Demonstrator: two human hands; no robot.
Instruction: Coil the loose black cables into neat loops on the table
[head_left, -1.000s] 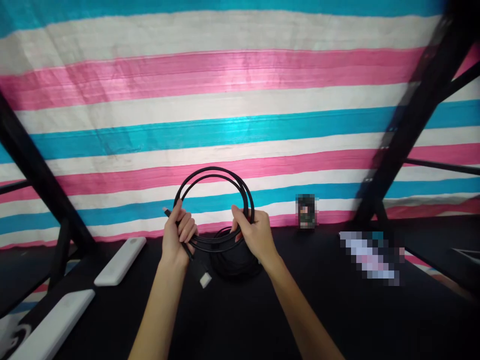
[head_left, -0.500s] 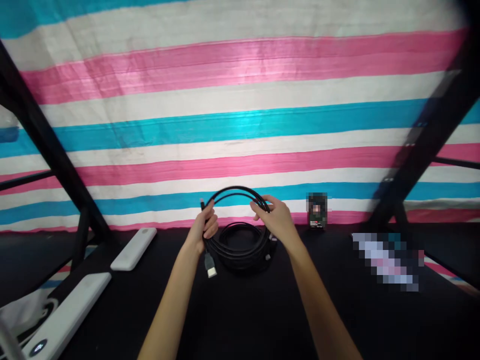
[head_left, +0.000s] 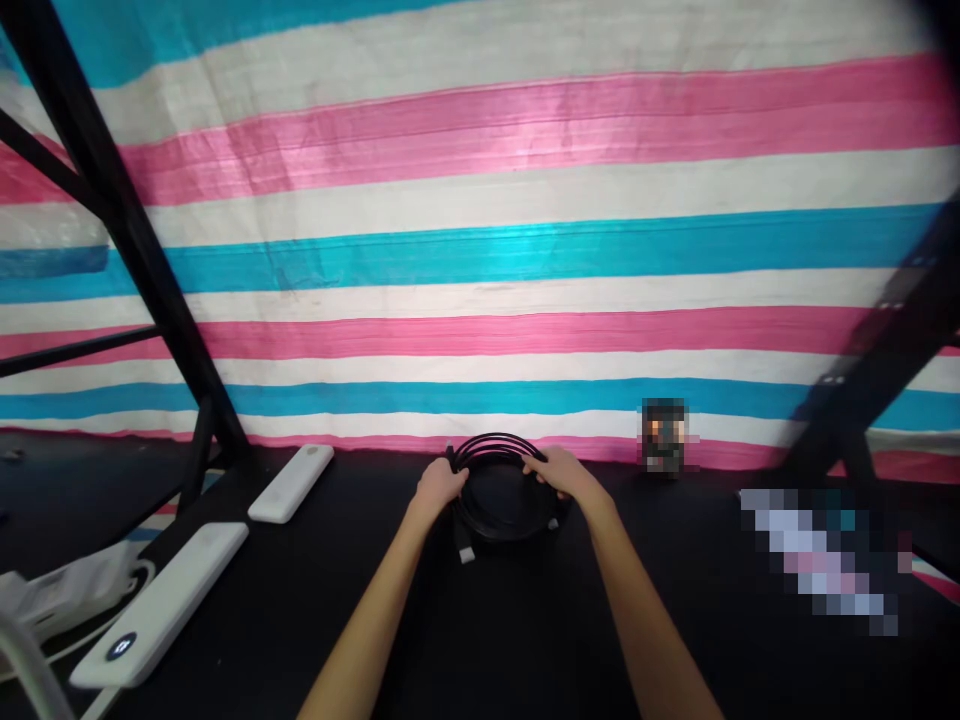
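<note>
A coil of black cable (head_left: 499, 447) lies low over a dark round coil (head_left: 501, 500) on the black table (head_left: 525, 620), near its far edge. My left hand (head_left: 439, 486) is closed round the coil's left side, and a plug end (head_left: 466, 552) hangs just below it. My right hand (head_left: 559, 474) grips the coil's right side with curled fingers. Both forearms reach forward from the bottom of the view.
Two flat white devices (head_left: 291, 483) (head_left: 161, 603) lie at the left, with a white power strip (head_left: 52, 590) beyond the table's left edge. A black frame post (head_left: 135, 235) slants up at left, another (head_left: 877, 395) at right. A striped pink, blue and white sheet (head_left: 525, 250) hangs behind.
Both hands have lowered the coil from upright in the air down onto the pile on the table, moving away from me. The view has shifted to the right.
</note>
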